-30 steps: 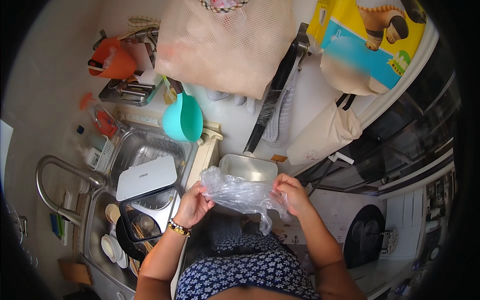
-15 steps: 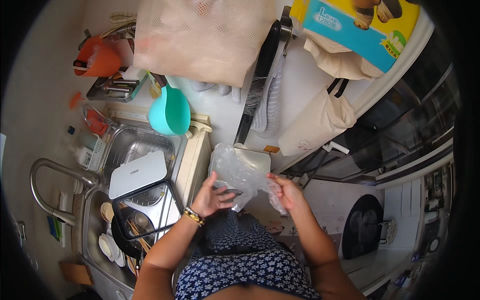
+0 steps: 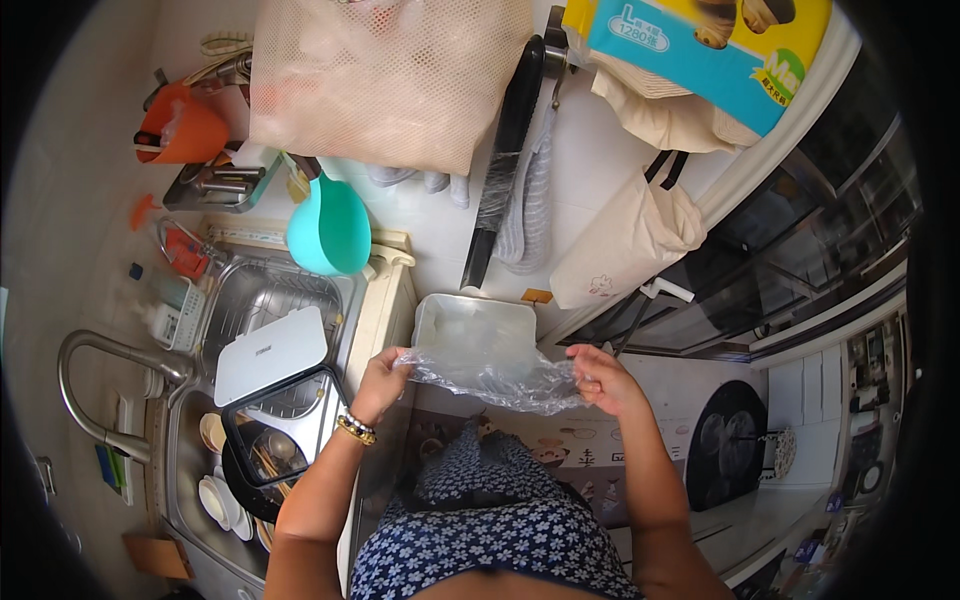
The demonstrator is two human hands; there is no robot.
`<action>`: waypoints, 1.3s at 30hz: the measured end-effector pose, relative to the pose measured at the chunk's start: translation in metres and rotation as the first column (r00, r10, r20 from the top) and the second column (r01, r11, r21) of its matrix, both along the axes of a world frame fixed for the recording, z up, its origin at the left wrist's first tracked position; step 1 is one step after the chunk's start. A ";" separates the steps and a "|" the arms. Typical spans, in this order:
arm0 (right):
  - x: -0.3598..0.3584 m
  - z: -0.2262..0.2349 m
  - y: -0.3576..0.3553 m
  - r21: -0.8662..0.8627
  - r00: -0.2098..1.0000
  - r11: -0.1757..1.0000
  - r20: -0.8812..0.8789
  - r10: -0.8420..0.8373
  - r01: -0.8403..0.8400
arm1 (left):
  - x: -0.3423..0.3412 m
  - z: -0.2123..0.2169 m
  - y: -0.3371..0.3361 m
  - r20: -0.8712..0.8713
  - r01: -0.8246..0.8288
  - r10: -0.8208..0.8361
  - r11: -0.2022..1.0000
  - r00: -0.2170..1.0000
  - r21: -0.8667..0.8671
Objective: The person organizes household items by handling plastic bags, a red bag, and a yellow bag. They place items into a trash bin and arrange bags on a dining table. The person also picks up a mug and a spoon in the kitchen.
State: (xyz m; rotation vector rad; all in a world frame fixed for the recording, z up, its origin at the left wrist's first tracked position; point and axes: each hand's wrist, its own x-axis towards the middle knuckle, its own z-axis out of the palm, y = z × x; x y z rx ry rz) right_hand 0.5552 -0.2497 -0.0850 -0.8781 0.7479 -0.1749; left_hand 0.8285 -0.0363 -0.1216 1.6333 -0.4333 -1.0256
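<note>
A clear, crinkled plastic bag [image 3: 500, 385] is stretched sideways between my two hands. My left hand [image 3: 382, 384] pinches its left end, and a beaded bracelet circles that wrist. At the other end, my right hand [image 3: 606, 380] grips the plastic with fingers closed. Just beyond the bag stands a pale rectangular bin [image 3: 474, 318] with rounded corners. The plastic overlaps its near side; whether it goes inside the bin I cannot tell.
To the left, a double sink [image 3: 190, 480] holds dishes, a pan, a grey lid [image 3: 271, 356] and a black frame [image 3: 290, 470]. A faucet [image 3: 120, 340] arches over it. A turquoise ladle [image 3: 330, 228], mesh bag [image 3: 390, 90] and cloth bag [image 3: 628, 245] hang ahead. A black fan-like disc [image 3: 725, 450] stands right.
My hands have moved apart, spreading the bunched plastic into a wide strip. My left hand, open before, has closed on its edge. More of the bin now shows.
</note>
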 end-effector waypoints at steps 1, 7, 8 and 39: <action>-0.003 0.002 0.002 -0.128 0.984 0.978 -0.088 0.155 -0.166 | 0.004 0.003 -0.001 -0.019 0.005 -0.005 1.000 1.000 0.005; 0.025 0.049 0.021 -0.966 0.901 0.138 -0.255 -0.351 -0.220 | 0.010 0.044 -0.019 0.384 -0.295 0.496 0.830 0.779 -0.474; 0.027 0.051 0.028 -0.990 0.929 -0.011 -0.131 -0.346 -0.144 | 0.002 0.050 -0.019 0.640 -0.102 0.358 0.911 0.680 -0.400; 0.005 -0.136 -0.045 -0.583 0.848 0.754 -0.526 -0.065 -0.304 | 0.008 -0.100 -0.055 -0.208 -0.147 0.131 0.987 0.969 -0.062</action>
